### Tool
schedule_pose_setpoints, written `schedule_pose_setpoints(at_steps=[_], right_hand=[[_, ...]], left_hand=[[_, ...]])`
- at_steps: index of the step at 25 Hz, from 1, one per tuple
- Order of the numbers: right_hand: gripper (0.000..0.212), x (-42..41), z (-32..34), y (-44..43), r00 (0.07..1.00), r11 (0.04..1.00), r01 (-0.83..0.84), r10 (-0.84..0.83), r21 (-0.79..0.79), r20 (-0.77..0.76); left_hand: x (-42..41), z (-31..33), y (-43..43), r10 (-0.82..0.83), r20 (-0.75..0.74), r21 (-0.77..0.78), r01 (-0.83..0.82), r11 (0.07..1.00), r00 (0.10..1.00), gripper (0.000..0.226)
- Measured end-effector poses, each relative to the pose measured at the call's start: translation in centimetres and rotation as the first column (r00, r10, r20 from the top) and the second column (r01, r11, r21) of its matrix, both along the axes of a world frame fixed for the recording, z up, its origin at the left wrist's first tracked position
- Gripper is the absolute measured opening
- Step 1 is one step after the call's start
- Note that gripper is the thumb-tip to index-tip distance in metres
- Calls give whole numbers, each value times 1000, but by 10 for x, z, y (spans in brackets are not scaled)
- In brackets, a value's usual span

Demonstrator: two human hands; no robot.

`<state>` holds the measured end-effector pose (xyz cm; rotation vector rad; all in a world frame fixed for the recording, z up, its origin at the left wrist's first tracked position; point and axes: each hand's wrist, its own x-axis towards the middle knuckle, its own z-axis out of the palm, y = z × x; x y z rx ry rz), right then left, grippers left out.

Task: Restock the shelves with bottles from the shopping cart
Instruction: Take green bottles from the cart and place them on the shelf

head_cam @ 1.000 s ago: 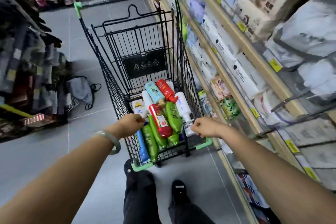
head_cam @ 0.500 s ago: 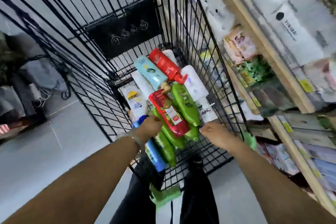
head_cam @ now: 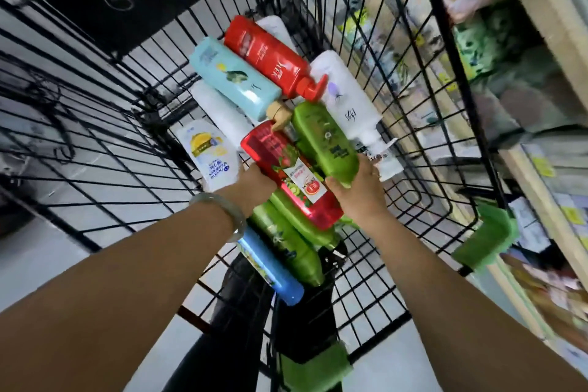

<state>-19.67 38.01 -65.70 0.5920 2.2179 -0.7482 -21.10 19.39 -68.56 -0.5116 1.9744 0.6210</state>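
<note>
Bottles [head_cam: 235,79] lie piled in shopping cart [head_cam: 95,153], under and ahead of both hands. R hand [head_cam: 362,191] clamped round base of green bottle [head_cam: 324,140]. L hand [head_cam: 254,183] against near red bottle [head_cam: 270,153], which lies between the hands; fingers hidden, grip cannot be told. Shelves [head_cam: 541,25] right of R hand.

The cart [head_cam: 486,232] stands at the centre with the shelves [head_cam: 547,9] at its 3 o'clock, and bottles [head_cam: 235,79] lie heaped inside it. In the heap, a pump bottle [head_cam: 267,54] lies at 12 o'clock, a middle bottle [head_cam: 286,169] rests on others, and a side bottle [head_cam: 324,137] touches it at 2 o'clock. The left hand [head_cam: 251,188] lies against the middle bottle at its 9 o'clock, while the right hand [head_cam: 359,191] holds the side bottle's end at 5 o'clock.
</note>
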Motion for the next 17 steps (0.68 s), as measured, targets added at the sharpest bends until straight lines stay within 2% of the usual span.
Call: schedule_pose_setpoints(at_steps=[2,6,10,13,17], right_hand=[[86,4,-8,1,998,999,52,-51,-14,22],[84,4,-7,2,996,995,81,-83,50,23],[84,13,8,-7,994,994,105,-105,-15,22],[85,19,17,-16,981,980,169,-158,-103,112],[100,35,22,-15,959,956,265,-248,-125,134]], left_hand=[[3,-8,-1,-25,-33,6,26,1000,999,57],[1,0,-5,100,-95,5,-100,995,990,41],[0,5,-4,-38,-5,-24,38,999,999,31],[3,6,0,16,33,4,-16,1000,999,33],[4,4,6,46,-4,43,-45,998,999,37]])
